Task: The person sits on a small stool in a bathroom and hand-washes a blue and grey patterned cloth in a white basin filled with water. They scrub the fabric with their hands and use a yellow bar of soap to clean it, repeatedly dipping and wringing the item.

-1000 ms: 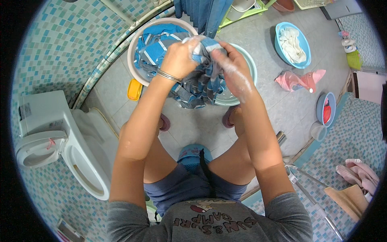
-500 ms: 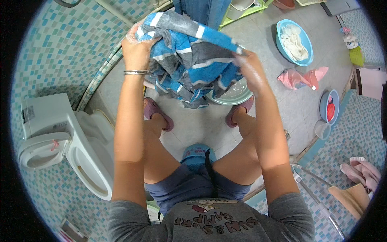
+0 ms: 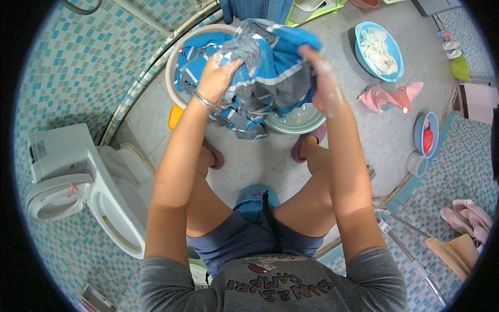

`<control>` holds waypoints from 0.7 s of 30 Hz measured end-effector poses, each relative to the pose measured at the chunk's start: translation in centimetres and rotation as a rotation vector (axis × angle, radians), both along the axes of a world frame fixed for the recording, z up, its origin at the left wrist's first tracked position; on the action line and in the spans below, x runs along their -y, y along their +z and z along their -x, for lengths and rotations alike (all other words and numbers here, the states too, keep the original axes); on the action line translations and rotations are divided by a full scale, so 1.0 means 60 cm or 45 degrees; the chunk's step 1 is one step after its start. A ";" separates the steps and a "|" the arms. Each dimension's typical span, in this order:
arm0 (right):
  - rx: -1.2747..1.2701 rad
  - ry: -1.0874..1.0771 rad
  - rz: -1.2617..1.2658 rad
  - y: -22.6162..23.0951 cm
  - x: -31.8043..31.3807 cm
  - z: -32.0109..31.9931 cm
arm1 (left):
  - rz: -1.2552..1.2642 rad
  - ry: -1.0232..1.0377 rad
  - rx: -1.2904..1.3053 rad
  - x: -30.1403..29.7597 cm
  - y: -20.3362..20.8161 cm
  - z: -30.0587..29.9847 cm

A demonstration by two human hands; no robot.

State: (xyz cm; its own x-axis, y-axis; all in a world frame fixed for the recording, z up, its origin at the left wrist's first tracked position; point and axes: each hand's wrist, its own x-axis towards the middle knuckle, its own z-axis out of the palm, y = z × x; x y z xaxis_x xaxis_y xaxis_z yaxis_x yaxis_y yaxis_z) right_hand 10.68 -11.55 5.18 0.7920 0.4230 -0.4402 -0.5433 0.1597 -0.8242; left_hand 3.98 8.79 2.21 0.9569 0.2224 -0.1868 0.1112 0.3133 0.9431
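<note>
Striped blue-grey cloth (image 3: 275,73): bunched at upper centre of frame, raised above the pale pink tub (image 3: 169,75) and pale green basin (image 3: 298,129), lower folds hanging between their near rims; floor contact can't be judged. Your left hand (image 3: 217,79) pinches a fold between thumb and fingers; your right hand (image 3: 323,86) is at the cloth's right edge, too blurred to say whether it grips. Whitish foam on your right wrist suggests slippery fabric, so take a firm purchase both sides, work section by section, and gather the hanging part above a basin. Edges: tiled wall (image 3: 104,67) near the tub's left, blue curtain (image 3: 254,10) beyond at top, yellow container (image 3: 175,117) just beside the tub. Most elbow room lies rightward, over floor tiles (image 3: 340,73) short of the blue tub (image 3: 399,70)
</note>
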 end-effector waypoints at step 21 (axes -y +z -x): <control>0.600 -0.147 0.608 -0.003 0.007 -0.031 | 0.104 0.401 0.466 -0.112 0.083 0.032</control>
State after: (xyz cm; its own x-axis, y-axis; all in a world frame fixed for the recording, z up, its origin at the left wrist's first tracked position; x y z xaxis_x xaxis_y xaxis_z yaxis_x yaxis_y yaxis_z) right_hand 12.51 -11.96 5.01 0.9735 0.1690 -0.1543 -0.1102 -0.2449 -0.9633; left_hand 2.04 15.50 7.21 0.8515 0.5103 0.1203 -0.3349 0.3529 0.8737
